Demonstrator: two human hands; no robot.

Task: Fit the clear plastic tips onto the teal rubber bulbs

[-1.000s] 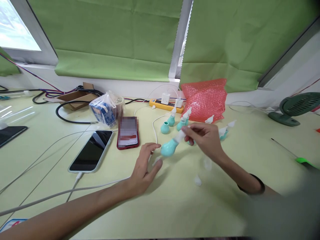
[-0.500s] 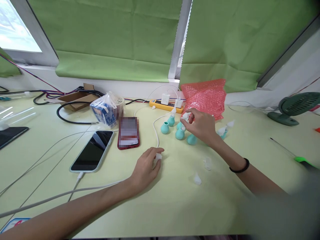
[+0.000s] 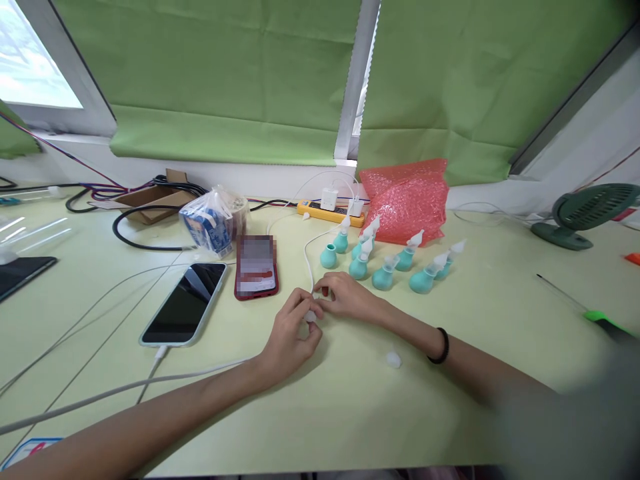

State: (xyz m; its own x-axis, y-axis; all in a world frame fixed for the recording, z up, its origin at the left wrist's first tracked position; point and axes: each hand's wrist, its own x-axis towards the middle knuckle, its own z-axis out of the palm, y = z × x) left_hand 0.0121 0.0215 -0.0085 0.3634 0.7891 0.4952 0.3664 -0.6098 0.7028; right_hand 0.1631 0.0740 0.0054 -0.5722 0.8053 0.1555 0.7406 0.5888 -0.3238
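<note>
Left hand (image 3: 289,337) from 8 o'clock, fingers nearly closed around white piece (image 3: 310,317) near surface (image 3: 345,413) centre, long axis hidden; right hand (image 3: 353,297) from 4 o'clock, fingers bent just beside, hold cannot tell; bulbs (image 3: 359,269) at 1 o'clock beyond, nozzles (image 3: 367,248) mostly leaning towards 1 o'clock

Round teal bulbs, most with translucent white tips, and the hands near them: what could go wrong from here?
The right hand is close to the round teal bulbs, so a careless sweep might tip one over.

The thin white cable runs right up to the hands, so a finger could snag it.

The small translucent white plastic piece lies loose on the table near the right forearm, which could brush it away.
</note>
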